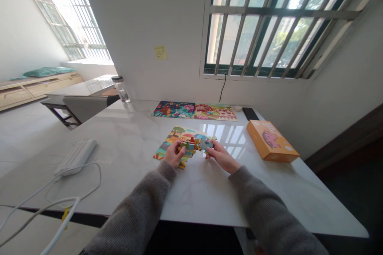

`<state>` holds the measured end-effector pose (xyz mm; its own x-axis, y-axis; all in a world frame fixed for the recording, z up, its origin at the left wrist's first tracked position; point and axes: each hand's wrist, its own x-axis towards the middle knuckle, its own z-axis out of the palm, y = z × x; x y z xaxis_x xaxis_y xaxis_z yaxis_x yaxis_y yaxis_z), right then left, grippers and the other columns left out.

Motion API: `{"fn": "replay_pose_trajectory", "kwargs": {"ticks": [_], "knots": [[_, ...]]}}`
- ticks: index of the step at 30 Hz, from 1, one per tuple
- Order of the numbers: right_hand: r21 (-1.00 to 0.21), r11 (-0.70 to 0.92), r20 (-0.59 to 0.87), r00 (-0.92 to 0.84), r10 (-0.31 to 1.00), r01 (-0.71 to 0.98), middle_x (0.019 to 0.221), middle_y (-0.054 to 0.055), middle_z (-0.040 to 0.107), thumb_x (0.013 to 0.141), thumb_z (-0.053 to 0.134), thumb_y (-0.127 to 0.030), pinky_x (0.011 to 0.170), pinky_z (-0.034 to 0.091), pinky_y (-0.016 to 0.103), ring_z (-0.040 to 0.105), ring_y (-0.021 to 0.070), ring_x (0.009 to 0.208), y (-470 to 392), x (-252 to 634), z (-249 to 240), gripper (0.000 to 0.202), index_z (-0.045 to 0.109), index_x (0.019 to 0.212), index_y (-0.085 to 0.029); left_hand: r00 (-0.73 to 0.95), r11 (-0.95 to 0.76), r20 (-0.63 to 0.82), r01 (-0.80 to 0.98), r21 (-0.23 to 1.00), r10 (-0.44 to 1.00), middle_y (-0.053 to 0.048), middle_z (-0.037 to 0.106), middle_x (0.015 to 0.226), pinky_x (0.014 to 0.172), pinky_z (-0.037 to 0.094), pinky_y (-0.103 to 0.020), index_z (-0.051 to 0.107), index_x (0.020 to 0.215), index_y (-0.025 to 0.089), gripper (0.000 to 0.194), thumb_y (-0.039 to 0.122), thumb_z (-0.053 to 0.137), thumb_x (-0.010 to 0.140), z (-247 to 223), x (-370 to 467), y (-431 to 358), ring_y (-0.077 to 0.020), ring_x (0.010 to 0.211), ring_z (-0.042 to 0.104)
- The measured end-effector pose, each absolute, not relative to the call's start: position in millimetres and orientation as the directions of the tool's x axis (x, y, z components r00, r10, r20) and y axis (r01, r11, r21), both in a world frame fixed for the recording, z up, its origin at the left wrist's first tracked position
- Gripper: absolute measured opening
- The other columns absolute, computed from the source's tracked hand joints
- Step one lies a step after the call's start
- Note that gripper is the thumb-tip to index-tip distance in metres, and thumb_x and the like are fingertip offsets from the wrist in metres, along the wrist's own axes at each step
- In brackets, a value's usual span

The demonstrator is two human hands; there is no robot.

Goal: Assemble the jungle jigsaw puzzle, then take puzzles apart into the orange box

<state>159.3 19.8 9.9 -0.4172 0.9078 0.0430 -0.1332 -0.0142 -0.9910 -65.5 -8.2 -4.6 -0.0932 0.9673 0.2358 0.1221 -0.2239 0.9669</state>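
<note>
Above the near middle of the table, my left hand point(174, 154) is closed around a small stack of colourful jigsaw puzzle pieces point(189, 147). My right hand point(220, 155) pinches a light blue puzzle piece point(206, 144) just to the right of that stack. Whether the piece touches the stack I cannot tell. Behind and below my left hand lies a partly assembled puzzle point(167, 143) with a tree and animals in bright colours; my hands and the pieces hide part of it.
Two finished-looking puzzle pictures, one dark blue point(173, 110) and one farm scene point(216, 112), lie by the wall. An orange box point(271, 141) and black phone point(250, 114) are at right. A bottle point(121, 89), white power strip point(76, 157) and cables point(73, 199) are at left.
</note>
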Motion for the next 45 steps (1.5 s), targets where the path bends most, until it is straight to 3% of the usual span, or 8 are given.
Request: {"fn": "replay_pose_trajectory", "kwargs": {"ticks": [7, 12, 15, 21, 26, 36, 40, 45], "knots": [[-0.998, 0.032, 0.045, -0.264, 0.964, -0.053, 0.068, -0.004, 0.053, 0.080, 0.058, -0.046, 0.059, 0.046, 0.027, 0.050, 0.0131, 0.058, 33.1, 171.2, 5.5, 0.025, 0.052, 0.083, -0.022, -0.161, -0.218, 0.226, 0.067, 0.974, 0.961, 0.001, 0.058, 0.073, 0.062, 0.048, -0.026, 0.055, 0.087, 0.017, 0.040, 0.052, 0.069, 0.072, -5.2, -71.9, -4.4, -0.0132, 0.065, 0.056], [-0.806, 0.287, 0.224, -0.182, 0.958, 0.518, 0.065, -0.001, 0.054, 0.085, 0.050, -0.041, 0.064, 0.041, 0.028, 0.051, 0.0170, 0.065, 46.1, 180.8, -5.3, 0.025, 0.057, 0.073, -0.021, -0.090, -0.188, 0.188, 0.013, 0.982, 0.978, 0.001, 0.059, 0.074, 0.064, 0.049, -0.027, 0.056, 0.086, 0.016, 0.045, 0.054, 0.073, 0.071, -7.1, -71.9, -3.2, -0.0136, 0.066, 0.057], [-0.709, 0.309, 0.296, -0.130, 0.946, 0.634, 0.078, 0.005, 0.059, 0.082, 0.054, -0.035, 0.077, 0.042, 0.034, 0.054, 0.0222, 0.081, 46.3, 181.5, -4.8, 0.019, 0.064, 0.080, -0.019, -0.061, -0.185, 0.184, -0.006, 0.983, 0.981, 0.001, 0.060, 0.074, 0.065, 0.048, -0.027, 0.056, 0.086, 0.016, 0.047, 0.055, 0.075, 0.071, -5.4, -69.6, -5.1, -0.0135, 0.067, 0.057], [-0.815, 0.451, 0.345, -0.322, 0.882, 0.363, 0.082, 0.003, 0.058, 0.095, 0.044, -0.045, 0.072, 0.042, 0.031, 0.052, 0.0182, 0.076, 30.1, 160.3, 4.6, 0.032, 0.063, 0.100, -0.020, 0.047, -0.171, 0.172, -0.027, 0.985, 0.984, 0.001, 0.062, 0.073, 0.065, 0.048, -0.026, 0.056, 0.085, 0.016, 0.048, 0.056, 0.077, 0.070, -2.2, -62.4, -10.7, -0.0140, 0.067, 0.059], [-0.899, 0.369, 0.280, -0.338, 0.899, 0.236, 0.064, -0.004, 0.044, 0.092, 0.051, -0.051, 0.058, 0.033, 0.027, 0.041, 0.0132, 0.060, 25.6, 151.4, 3.0, 0.036, 0.049, 0.072, -0.021, 0.059, -0.145, 0.146, -0.026, 0.989, 0.987, 0.001, 0.062, 0.071, 0.063, 0.046, -0.025, 0.057, 0.081, 0.016, 0.046, 0.053, 0.080, 0.067, -3.8, -63.8, -11.5, -0.0135, 0.066, 0.058], [-0.990, 0.106, 0.138, -0.415, 0.900, -0.098, 0.064, -0.005, 0.057, 0.086, 0.063, -0.050, 0.057, 0.037, 0.025, 0.048, 0.0102, 0.055, 12.4, 158.8, 19.5, 0.033, 0.048, 0.081, -0.021, -0.049, -0.065, 0.063, -0.037, 0.997, 0.997, 0.004, 0.060, 0.067, 0.055, 0.045, -0.022, 0.052, 0.075, 0.017, 0.052, 0.055, 0.083, 0.059, -2.3, -66.9, -8.5, -0.0114, 0.058, 0.059], [-0.997, 0.063, 0.074, -0.384, 0.920, -0.041, 0.071, 0.001, 0.067, 0.085, 0.062, -0.052, 0.056, 0.041, 0.026, 0.055, 0.0125, 0.056, 6.6, 142.9, 6.8, 0.035, 0.046, 0.080, -0.022, -0.026, -0.033, 0.029, -0.136, 0.990, 0.999, 0.003, 0.061, 0.073, 0.056, 0.053, -0.025, 0.049, 0.078, 0.018, 0.058, 0.059, 0.085, 0.057, -4.3, -63.7, -9.6, -0.0130, 0.062, 0.063], [-0.899, 0.325, 0.238, -0.295, 0.925, 0.293, 0.065, 0.000, 0.061, 0.090, 0.056, -0.049, 0.056, 0.039, 0.026, 0.053, 0.0136, 0.057, 4.8, 137.6, -2.6, 0.033, 0.049, 0.074, -0.021, 0.018, -0.007, 0.012, -0.256, 0.967, 1.000, 0.000, 0.063, 0.089, 0.067, 0.061, -0.034, 0.045, 0.081, 0.018, 0.062, 0.055, 0.088, 0.056, -7.9, -61.8, -9.6, -0.0167, 0.074, 0.068]]}}
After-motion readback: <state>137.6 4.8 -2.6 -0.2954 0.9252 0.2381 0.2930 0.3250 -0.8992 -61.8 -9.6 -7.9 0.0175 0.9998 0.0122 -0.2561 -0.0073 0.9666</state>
